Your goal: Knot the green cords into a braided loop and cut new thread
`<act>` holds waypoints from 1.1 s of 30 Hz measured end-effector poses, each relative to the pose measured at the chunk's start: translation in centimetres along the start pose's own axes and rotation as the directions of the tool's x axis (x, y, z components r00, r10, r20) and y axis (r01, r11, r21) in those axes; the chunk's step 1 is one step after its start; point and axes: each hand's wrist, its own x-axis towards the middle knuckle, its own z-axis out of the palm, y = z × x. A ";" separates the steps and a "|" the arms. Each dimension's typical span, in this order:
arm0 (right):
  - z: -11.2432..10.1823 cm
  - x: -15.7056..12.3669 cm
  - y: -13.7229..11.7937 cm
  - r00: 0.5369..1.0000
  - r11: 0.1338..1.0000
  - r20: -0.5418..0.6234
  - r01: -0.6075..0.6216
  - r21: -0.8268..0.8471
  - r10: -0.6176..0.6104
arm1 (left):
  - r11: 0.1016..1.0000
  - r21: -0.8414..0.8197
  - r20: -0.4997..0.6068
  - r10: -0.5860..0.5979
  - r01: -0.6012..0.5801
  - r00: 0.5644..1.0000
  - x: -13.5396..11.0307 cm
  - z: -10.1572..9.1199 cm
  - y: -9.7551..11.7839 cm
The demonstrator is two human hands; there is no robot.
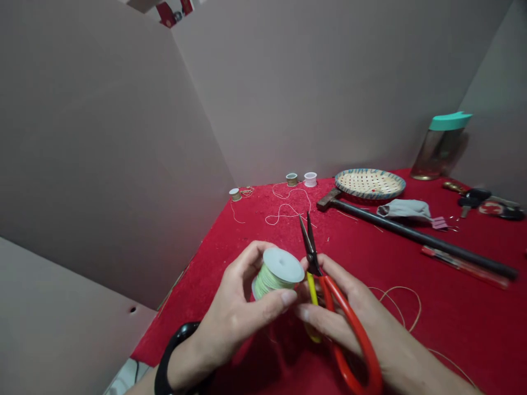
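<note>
Between the thumb and fingers of my left hand (242, 299) is a spool of pale green cord (272, 278), tilted so its white round end faces up. My right hand (346, 307) is closed around a pair of scissors (349, 323) with red handles; the dark blades point up and away, slightly parted. A narrow yellow object (313, 291) also shows at my right fingers, partly hidden, and I cannot make out its kind. The fingers of both hands are close together beside the spool's right edge.
Small thread spools (310, 179) stand at the back of the red cloth (230, 241), with loose thread before them. To the right lie a hammer (411, 233), a woven basket (370, 184), a white cloth item (405, 209), a slim red-and-clear packet (465, 267) and keys (467, 206). A teal-lidded jug (440, 148) stands behind.
</note>
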 end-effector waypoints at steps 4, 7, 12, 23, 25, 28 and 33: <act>-0.7 -0.2 0.6 0.998 0.996 -0.014 0.065 0.061 -0.065 | 0.988 -0.145 0.054 -0.042 0.049 0.998 -0.2 -0.1 -0.8; -1.2 -0.2 0.8 0.995 0.985 -0.076 0.080 0.151 -0.069 | 0.958 -0.275 0.043 -0.074 0.084 0.996 -0.2 -0.2 -1.3; -1.3 -0.3 0.6 0.994 0.992 -0.082 0.075 0.104 -0.067 | 0.932 -0.317 0.046 -0.172 0.177 0.984 0.3 0.3 -1.6; -2.4 0.7 0.7 0.980 0.988 -0.124 0.149 -0.046 -0.154 | 0.859 -0.456 0.134 -0.191 0.232 0.972 0.4 0.0 -2.9; -2.6 0.9 0.8 0.977 0.987 -0.138 0.155 -0.044 -0.160 | 0.857 -0.464 0.133 -0.184 0.225 0.974 0.4 0.0 -3.1; -2.5 1.1 1.3 0.980 0.989 -0.140 0.142 -0.031 -0.144 | 0.847 -0.486 0.140 -0.166 0.214 0.976 0.5 0.3 -3.1; -2.0 2.1 1.7 0.990 0.992 -0.071 0.120 -0.049 -0.123 | 0.828 -0.531 0.157 -0.115 0.182 0.981 1.0 1.2 -2.9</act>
